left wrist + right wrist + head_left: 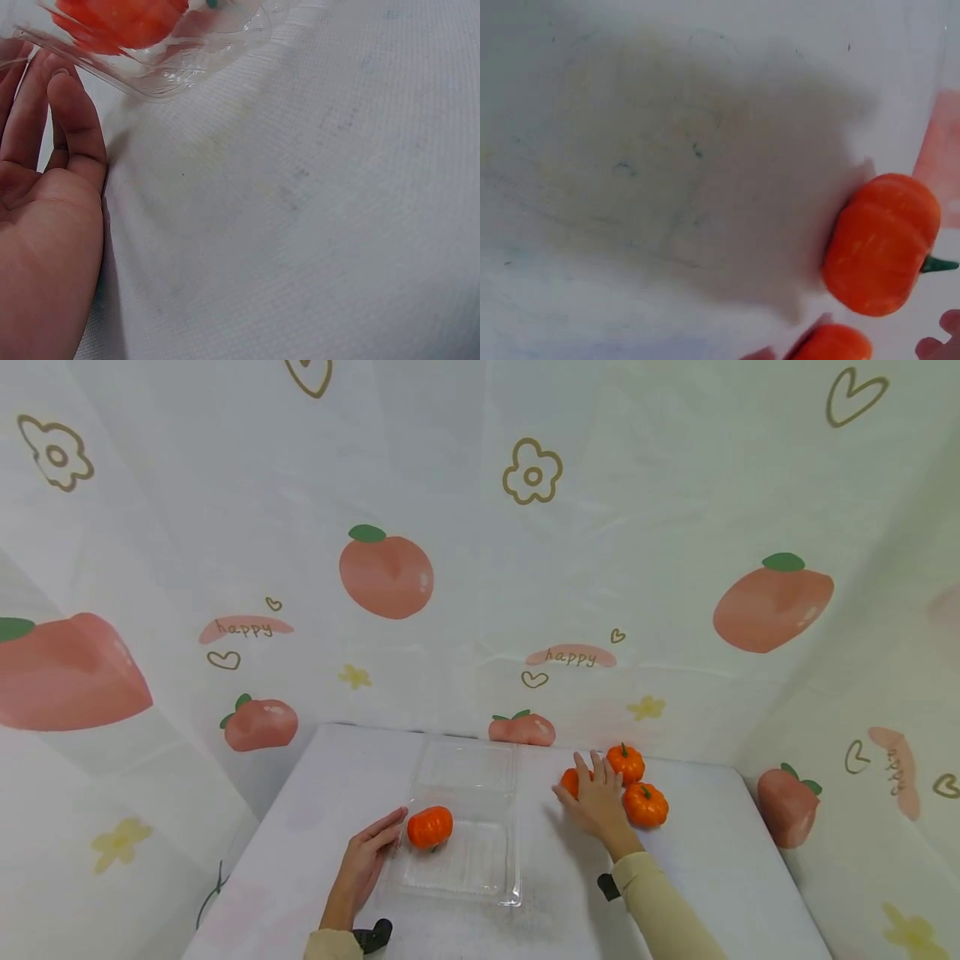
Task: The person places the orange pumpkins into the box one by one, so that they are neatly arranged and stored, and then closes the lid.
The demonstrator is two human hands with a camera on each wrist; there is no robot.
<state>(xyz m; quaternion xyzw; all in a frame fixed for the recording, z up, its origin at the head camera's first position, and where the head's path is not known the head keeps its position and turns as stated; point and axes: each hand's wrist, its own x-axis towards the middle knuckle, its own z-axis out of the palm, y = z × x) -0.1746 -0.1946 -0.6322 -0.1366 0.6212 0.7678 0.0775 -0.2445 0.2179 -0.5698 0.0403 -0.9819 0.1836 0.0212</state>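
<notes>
A clear plastic clamshell box (pixel 459 881) lies opened flat, with its lid toward the back wall. One small orange pumpkin (pixel 431 827) sits in the left part of its tray. My left hand (pixel 365 860) rests against the tray's left side, fingers lightly bent at the rim. My right hand (pixel 598 802) is spread over a group of small pumpkins. Its fingers partly cover the leftmost pumpkin (pixel 571 782); whether they touch it is unclear. To the right of the hand are a rear pumpkin (pixel 626 763) and a front pumpkin (pixel 646 806), which has a green stem (pixel 939 264).
The white tabletop (pixel 720 860) meets a cloth backdrop (pixel 465 485) printed with peaches, flowers and hearts, which rises behind and at both sides. A dark cord (pixel 212 893) hangs at the left edge of the table.
</notes>
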